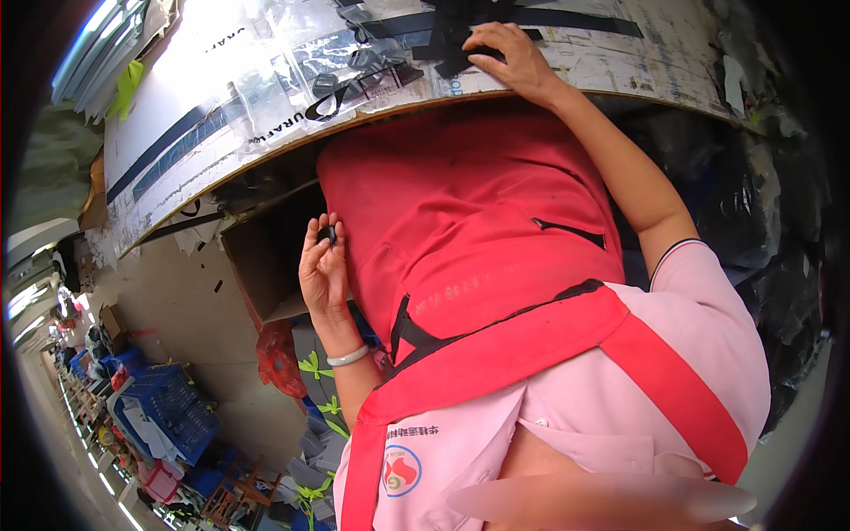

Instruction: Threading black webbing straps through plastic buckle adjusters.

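Observation:
At the left, below the table edge, my left hand point(324, 279) is raised with its fingers curled around a small black piece point(328, 234), perhaps plastic. A pale bangle circles that wrist. My right hand point(518, 62) rests on the tabletop point(257, 97) at the far side, fingers bent down over a black strap piece point(487, 54). Beside and beyond those fingers lies a heap of black straps point(447, 40). Several small black buckles point(326, 85) and a black loop point(325, 108) are scattered to the left of the heap.
My red apron point(478, 195) fills the space against the table edge. An open cardboard box point(270, 257) stands under the table, with a red plastic bag point(279, 358) nearby. Dark plastic bags point(735, 203) crowd the right. A blue crate point(173, 407) is at the lower left.

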Demonstrator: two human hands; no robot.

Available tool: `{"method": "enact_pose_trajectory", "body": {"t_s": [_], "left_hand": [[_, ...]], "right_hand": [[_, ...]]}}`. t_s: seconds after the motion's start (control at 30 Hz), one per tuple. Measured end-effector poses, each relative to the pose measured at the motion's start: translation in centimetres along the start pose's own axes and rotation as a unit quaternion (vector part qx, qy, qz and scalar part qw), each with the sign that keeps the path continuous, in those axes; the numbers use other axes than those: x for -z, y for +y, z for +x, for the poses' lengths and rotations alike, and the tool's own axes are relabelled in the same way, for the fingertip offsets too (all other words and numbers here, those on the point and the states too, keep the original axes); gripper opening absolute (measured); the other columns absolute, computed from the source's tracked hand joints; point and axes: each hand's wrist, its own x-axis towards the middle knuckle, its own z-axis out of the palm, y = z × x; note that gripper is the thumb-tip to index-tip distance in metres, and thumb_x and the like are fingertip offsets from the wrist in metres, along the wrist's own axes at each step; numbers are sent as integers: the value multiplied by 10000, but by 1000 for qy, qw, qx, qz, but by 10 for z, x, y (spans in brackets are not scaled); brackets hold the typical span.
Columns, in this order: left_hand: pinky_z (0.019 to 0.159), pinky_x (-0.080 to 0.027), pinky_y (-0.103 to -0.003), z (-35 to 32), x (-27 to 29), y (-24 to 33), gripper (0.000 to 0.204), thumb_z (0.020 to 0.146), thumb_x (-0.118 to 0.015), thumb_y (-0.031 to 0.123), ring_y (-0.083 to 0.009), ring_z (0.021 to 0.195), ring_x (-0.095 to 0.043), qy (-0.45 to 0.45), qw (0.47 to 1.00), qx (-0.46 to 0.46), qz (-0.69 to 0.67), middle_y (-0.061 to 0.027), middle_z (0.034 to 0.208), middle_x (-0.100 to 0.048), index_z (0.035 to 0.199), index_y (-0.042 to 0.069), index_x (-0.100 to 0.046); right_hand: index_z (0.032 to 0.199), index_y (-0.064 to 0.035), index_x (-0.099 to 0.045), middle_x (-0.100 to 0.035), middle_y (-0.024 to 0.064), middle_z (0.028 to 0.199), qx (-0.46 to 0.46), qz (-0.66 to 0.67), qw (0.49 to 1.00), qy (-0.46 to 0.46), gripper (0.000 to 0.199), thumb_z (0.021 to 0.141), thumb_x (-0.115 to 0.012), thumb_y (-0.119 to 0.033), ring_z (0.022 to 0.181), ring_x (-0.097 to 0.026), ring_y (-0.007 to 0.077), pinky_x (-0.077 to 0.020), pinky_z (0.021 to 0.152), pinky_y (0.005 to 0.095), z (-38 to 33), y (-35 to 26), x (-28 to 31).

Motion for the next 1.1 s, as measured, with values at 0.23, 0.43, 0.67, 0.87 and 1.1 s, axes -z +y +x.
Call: {"method": "enact_pose_trajectory", "body": {"t_s": [0.23, 0.43, 0.67, 0.87, 1.1], "left_hand": [[1066, -441, -379, 12, -48, -27, 392, 865, -514, -116, -282, 1181, -564, -73, 960, -14, 271, -162, 1237, -569, 1257, -91, -506], [826, -577, -350, 10, -76, -59, 234, 979, -520, 63, -270, 958, -673, -93, 923, -34, 372, -162, 1074, -647, 1177, -48, -574], [600, -555, -271, 11, -91, -76, 186, 968, -577, 141, -193, 736, -679, -45, 916, -37, 396, -112, 831, -680, 994, -30, -648], [597, -508, -240, 20, -103, -85, 215, 970, -580, 161, -133, 682, -636, -86, 942, -73, 315, -86, 814, -676, 1031, -30, -657], [647, -484, -201, 9, -99, -93, 158, 939, -605, 48, -92, 698, -602, -99, 884, -170, 424, -40, 849, -664, 1060, -34, -667]], "right_hand": [[1125, -79, -634, -558, 81, 1214, -100, 92, 991, 20, 274, 855, -654, -121, 1125, -557, 273, -460, 958, 339, -28, -24, 27], [1018, -79, -685, -622, 48, 1092, -41, 7, 998, 50, 197, 822, -666, -79, 1035, -584, 250, -477, 907, 330, -30, -12, 32], [1038, -71, -669, -655, 120, 1015, -61, 133, 962, 233, 256, 805, -714, -167, 1021, -603, 279, -465, 881, 384, 19, -60, 93], [1147, -23, -579, -608, -40, 803, -221, 513, 823, -100, 229, 963, -596, -158, 715, -530, -7, -434, 635, 149, -14, -147, 42], [951, -22, -599, -639, 66, 766, -394, 696, 558, -221, 190, 962, -585, -211, 538, -560, 72, -466, 458, 201, -25, -179, 13]]}}
